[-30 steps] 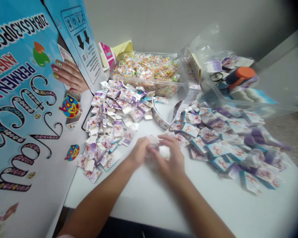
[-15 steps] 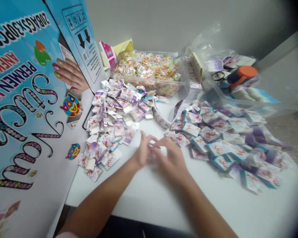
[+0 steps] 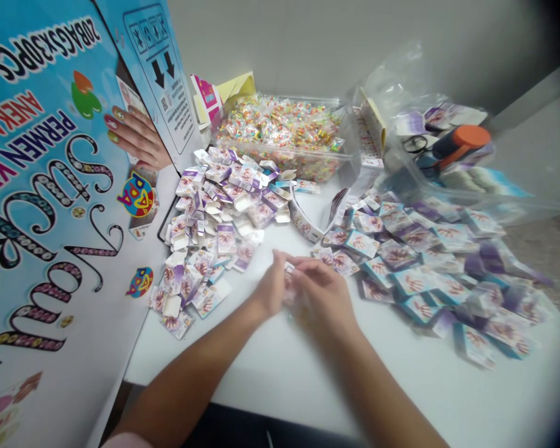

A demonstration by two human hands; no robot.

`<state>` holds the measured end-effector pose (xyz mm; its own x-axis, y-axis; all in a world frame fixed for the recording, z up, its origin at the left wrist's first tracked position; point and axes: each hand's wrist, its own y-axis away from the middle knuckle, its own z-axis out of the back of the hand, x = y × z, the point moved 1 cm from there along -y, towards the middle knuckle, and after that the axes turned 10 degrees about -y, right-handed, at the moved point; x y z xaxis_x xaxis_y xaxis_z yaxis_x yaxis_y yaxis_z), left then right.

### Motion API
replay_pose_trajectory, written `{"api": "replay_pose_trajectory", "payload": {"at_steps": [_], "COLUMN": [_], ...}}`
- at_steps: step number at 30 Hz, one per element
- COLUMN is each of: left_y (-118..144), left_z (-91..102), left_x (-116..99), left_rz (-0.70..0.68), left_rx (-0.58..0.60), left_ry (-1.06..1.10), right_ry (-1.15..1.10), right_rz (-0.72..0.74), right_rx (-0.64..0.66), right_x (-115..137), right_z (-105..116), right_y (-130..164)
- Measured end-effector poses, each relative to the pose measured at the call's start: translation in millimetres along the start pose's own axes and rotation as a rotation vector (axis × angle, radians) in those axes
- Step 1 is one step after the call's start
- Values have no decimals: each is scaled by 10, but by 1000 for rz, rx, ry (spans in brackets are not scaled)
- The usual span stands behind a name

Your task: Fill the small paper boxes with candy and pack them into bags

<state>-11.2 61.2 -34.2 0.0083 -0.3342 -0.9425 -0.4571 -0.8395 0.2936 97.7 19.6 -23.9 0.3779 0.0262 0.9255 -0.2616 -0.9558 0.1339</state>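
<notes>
Hands drew closer | left hand (image 3: 271,291), right hand (image 3: 321,297) pinch small glossy carton (image 3: 289,280)

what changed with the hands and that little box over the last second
Both hands drew slightly toward the person. The left hand and right hand closed in tighter around the small box, which is now mostly hidden between the fingers; earlier more of it showed. The grip never let go. The piles of boxes, the candy tub and the big carton stayed put.
</notes>
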Motion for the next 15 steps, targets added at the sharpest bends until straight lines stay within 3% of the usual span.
{"api": "replay_pose_trajectory", "payload": {"at_steps": [6, 12, 15], "left_y": [-9, -10, -15], "left_z": [11, 80, 89], "left_x": [-1, -93, -96], "left_rz": [109, 207, 214], "left_rx": [-14, -5, 14], "left_ry": [41, 35, 16], "right_ry": [42, 422, 519], "right_rz": [85, 448, 543], "right_rx": [-61, 48, 78], "right_x": [-46, 0, 32], "right_z": [-51, -156, -165], "right_y": [23, 116, 129]}}
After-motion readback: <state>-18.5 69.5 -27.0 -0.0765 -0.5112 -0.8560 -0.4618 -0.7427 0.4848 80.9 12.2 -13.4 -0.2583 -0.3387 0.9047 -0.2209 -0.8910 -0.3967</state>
